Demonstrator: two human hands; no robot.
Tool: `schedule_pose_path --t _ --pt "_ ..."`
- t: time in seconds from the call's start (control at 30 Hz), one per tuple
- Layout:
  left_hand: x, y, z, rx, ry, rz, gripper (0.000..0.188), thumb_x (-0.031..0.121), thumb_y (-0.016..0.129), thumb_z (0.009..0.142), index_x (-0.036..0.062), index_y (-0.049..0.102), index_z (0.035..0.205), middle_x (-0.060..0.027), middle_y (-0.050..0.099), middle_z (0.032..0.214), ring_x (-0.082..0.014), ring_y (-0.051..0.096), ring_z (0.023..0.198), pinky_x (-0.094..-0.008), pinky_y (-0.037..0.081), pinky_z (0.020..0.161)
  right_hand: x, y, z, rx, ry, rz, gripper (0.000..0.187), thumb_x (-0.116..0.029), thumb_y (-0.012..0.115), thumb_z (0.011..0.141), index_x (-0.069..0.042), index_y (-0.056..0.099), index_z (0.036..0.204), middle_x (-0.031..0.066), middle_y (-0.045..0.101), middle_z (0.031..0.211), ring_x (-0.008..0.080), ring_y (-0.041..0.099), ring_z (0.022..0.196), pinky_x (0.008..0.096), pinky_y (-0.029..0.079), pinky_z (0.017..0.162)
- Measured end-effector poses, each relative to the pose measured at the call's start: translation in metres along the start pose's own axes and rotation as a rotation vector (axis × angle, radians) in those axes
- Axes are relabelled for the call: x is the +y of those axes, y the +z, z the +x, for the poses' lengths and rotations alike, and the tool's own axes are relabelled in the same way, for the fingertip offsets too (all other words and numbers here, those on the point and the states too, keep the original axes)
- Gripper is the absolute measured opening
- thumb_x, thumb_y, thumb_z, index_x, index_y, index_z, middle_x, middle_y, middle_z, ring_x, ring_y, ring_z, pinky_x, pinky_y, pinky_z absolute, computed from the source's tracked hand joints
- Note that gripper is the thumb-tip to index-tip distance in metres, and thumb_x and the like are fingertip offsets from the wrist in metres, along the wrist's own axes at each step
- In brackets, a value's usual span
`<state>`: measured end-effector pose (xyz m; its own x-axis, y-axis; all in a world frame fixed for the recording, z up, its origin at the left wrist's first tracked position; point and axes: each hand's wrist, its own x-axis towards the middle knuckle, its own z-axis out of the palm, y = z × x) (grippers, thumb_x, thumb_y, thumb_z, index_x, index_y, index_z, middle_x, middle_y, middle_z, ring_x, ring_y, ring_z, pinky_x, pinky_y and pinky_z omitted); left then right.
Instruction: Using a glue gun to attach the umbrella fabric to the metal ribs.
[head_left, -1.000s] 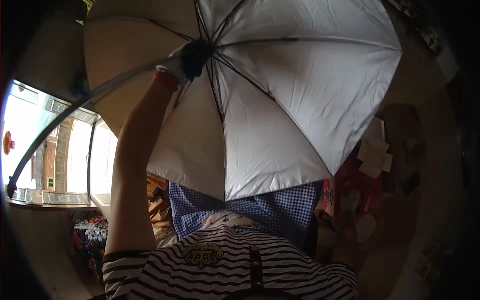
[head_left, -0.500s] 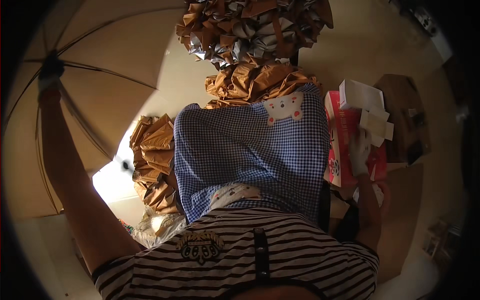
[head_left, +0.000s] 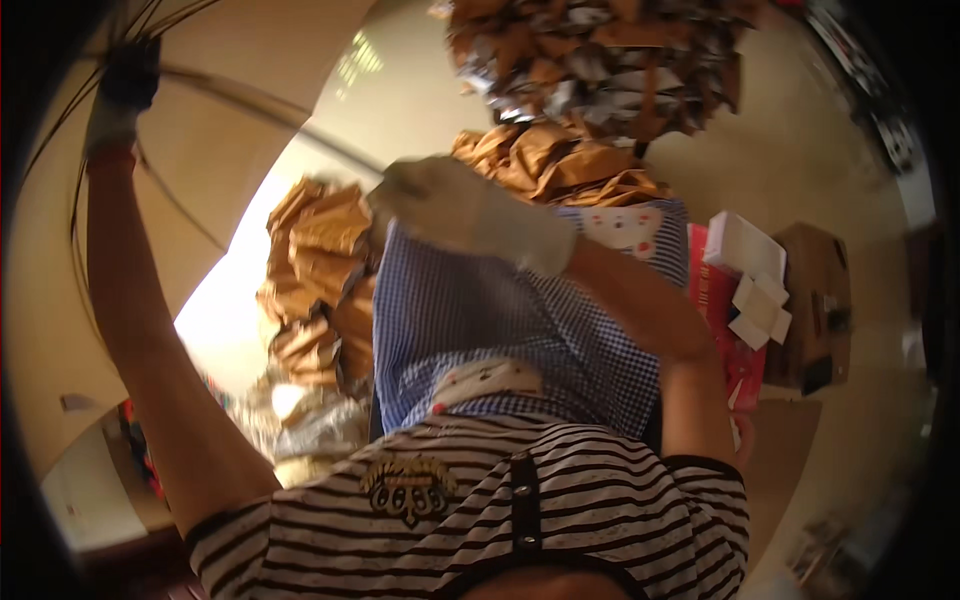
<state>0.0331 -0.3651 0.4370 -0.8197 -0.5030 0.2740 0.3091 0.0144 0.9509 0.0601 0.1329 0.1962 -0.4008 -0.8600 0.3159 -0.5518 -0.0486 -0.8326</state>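
A large beige umbrella (head_left: 262,48) with thin dark ribs fills the upper left, its inner side toward me. At the hub where the ribs meet, my left hand (head_left: 125,85), in a pale glove with dark fingers, is closed around the umbrella. A slim shaft (head_left: 285,112) runs from there down to the right. My right hand (head_left: 425,208), in a whitish glove, is wrapped round the shaft's far end, above my lap. Blur and the glove hide that end. A blue checked cloth (head_left: 450,300) with a bear patch covers my lap.
Crumpled brown paper-like bundles (head_left: 320,240) lie left of my lap, with clear plastic (head_left: 325,428) below. A brown and silver heap (head_left: 600,65) stands ahead. At right are a red box (head_left: 712,285), small white boxes (head_left: 742,245) and a brown carton (head_left: 812,265).
My right hand has left the boxes at right and come across my lap onto the shaft. The shaft has swung up and right. My left hand has stayed at the hub, slightly higher.
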Motion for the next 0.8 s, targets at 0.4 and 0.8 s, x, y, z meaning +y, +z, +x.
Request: schedule_pose_path --t 0.4,0.8 --pt "-0.101 0.005 -0.057 0.241 0.125 -0.611 0.024 0.006 0.051 0.09 0.0101 0.042 0.068 -0.0045 0.042 0.06 -0.0194 0.047 0.056 -0.0314 0.042 0.053 0.032 0.034 0.01 0.088 -0.155 0.292 0.029 -0.013 0.054 0.097 -0.008 0.056 0.125 0.0033 0.055 0.072 0.0092 0.055 0.059 0.0235 0.051 0.052" --pt "-0.345 0.065 -0.282 -0.267 0.272 0.808 0.025 0.005 0.054 0.093 0.0002 0.06 0.117 -0.0112 0.064 0.114 -0.0212 0.061 0.102 -0.0345 0.049 0.093 0.084 0.118 0.076 0.232 0.306 0.343 0.038 -0.03 0.059 0.091 0.006 0.067 0.086 0.0228 0.067 0.074 0.0295 0.068 0.062 0.0394 0.051 0.06"
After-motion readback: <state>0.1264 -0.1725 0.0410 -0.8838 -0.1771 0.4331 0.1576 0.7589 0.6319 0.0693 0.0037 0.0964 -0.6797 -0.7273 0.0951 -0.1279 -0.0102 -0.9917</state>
